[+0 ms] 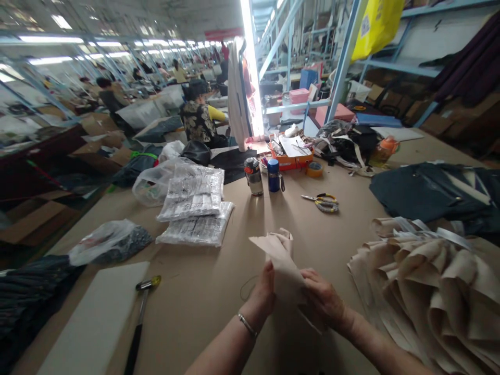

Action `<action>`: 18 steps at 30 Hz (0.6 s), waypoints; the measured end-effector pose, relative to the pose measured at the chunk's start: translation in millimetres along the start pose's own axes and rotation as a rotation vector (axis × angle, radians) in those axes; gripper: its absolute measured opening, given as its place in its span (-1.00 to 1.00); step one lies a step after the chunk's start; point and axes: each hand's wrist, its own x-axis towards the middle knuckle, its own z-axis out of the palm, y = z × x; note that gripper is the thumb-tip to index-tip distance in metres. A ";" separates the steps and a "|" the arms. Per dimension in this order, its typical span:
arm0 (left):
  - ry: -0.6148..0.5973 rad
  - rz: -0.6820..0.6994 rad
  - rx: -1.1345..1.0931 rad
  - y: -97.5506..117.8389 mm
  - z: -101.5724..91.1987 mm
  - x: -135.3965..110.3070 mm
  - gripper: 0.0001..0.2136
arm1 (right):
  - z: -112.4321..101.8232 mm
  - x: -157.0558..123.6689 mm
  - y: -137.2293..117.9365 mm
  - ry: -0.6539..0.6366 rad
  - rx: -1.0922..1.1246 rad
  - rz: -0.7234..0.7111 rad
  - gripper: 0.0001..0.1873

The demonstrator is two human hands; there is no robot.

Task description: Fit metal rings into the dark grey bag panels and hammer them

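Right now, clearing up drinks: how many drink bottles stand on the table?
2. A steel flask and a blue bottle stand side by side mid-table, beyond the beige fabric piece that the left hand and right hand hold. Others may hide in the clutter behind.

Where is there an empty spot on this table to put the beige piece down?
Bare tabletop lies between the hammer and the left hand, below the plastic packets. Another patch sits between the scissors and the beige piece. Crowded: the stacked pile at right, and around the bottles.

Folded beige fabric piece (pixel 282 263), held upright
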 end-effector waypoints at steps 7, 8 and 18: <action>0.042 0.074 -0.062 23.6 14.6 -18.0 -0.73 | -45.7 -15.2 30.3 0.574 0.369 0.642 -0.44; 0.015 0.100 -0.053 27.6 18.2 -22.1 -0.72 | -51.9 -11.9 25.5 0.600 0.264 0.586 -0.44; -0.184 0.122 0.053 34.3 59.1 -57.1 -0.61 | -7.5 29.6 -57.1 0.121 0.171 0.242 -0.53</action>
